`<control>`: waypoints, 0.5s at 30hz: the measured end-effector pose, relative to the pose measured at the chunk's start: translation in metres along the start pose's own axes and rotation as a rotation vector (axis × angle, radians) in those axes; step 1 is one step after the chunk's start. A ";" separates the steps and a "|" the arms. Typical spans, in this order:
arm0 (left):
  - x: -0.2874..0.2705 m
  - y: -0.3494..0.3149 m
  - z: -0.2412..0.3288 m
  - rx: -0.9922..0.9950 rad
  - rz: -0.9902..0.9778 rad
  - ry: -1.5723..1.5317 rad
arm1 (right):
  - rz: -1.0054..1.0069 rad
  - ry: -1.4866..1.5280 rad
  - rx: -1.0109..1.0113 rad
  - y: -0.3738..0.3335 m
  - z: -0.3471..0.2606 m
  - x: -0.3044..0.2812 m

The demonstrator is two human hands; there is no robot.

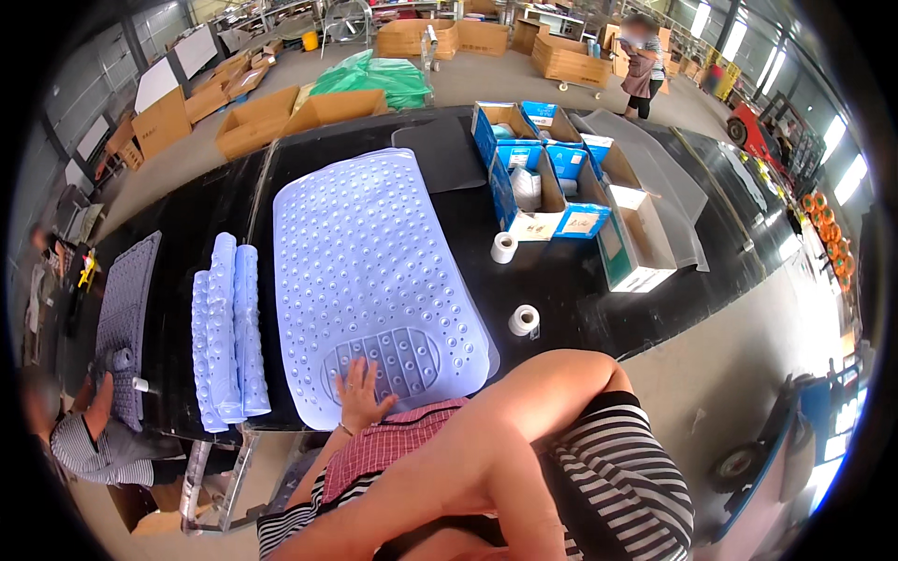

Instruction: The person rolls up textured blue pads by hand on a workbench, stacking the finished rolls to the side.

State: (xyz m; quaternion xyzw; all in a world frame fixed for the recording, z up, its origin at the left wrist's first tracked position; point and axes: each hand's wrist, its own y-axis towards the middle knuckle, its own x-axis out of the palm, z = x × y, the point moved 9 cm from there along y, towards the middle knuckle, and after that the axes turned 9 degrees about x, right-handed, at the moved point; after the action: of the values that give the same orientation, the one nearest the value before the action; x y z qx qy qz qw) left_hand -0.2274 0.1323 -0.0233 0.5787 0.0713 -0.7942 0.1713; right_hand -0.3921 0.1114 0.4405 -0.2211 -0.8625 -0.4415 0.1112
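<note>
Head view: the left hand (359, 398) splays, gripping nothing, on the lilac mat (369, 252) — right hand unseen — and pushing toward two o'clock could topple the nearer white roll (525, 320).

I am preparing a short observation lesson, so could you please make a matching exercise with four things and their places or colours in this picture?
1. Left hand
2. Three rolled mats
3. Two small rolls
4. Crumpled sheeting

A. Green, beyond the black table
B. White, right of the flat mat
C. Resting on the flat mat
D. Left of the flat mat

Pairs: 1-C; 2-D; 3-B; 4-A
</note>
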 end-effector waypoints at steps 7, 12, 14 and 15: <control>0.010 -0.017 0.011 0.193 -0.094 0.113 | 0.224 -0.461 0.234 -0.035 -0.008 -0.057; 0.016 -0.014 0.012 0.235 -0.168 0.276 | 1.157 -1.044 0.808 -0.223 0.029 -0.226; 0.005 -0.018 0.012 0.233 -0.190 0.216 | 1.230 -1.152 1.095 -0.301 0.072 -0.260; 0.003 -0.015 0.012 0.241 -0.208 0.199 | 1.258 -1.244 1.080 -0.338 0.094 -0.267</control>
State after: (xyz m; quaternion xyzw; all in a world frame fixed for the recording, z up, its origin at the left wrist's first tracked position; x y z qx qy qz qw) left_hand -0.2444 0.1424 -0.0235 0.6603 0.0517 -0.7491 0.0100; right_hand -0.3196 -0.0615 0.0416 -0.7412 -0.5791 0.3342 -0.0593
